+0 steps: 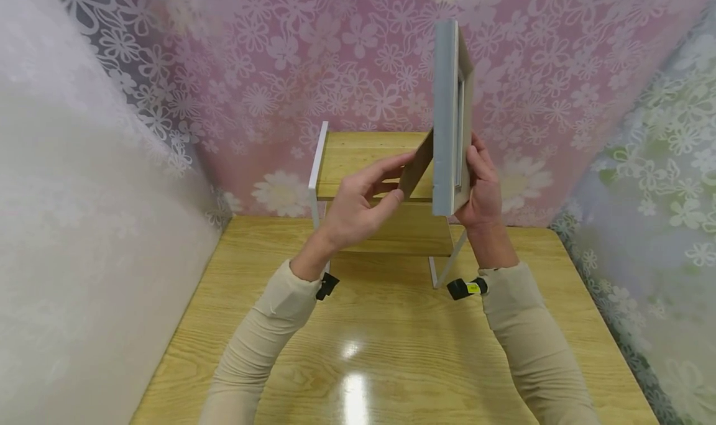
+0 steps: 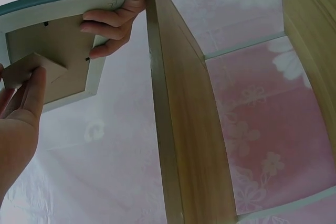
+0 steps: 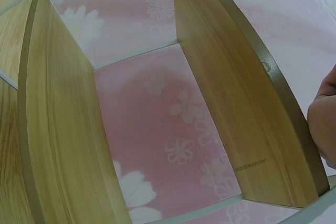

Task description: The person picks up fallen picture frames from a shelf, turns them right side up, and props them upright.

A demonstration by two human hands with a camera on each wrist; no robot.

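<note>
Your right hand clasps a picture frame upright in midair near the shelf, fingers clamped on its border, while your left hand pinches its back stand between thumb and fingers. The frame looks light, stiff and possibly glass-fronted; its border likely offers a safer hold than the thin stand. A yellow label and a shelf stamp are unreadable.

- Picture frame is finished matt and smooth.
- Its easel stand seems made of board.
- Tabletop is finished glossy, with wood grain.
- Sleeves are made of creased cloth.
</note>
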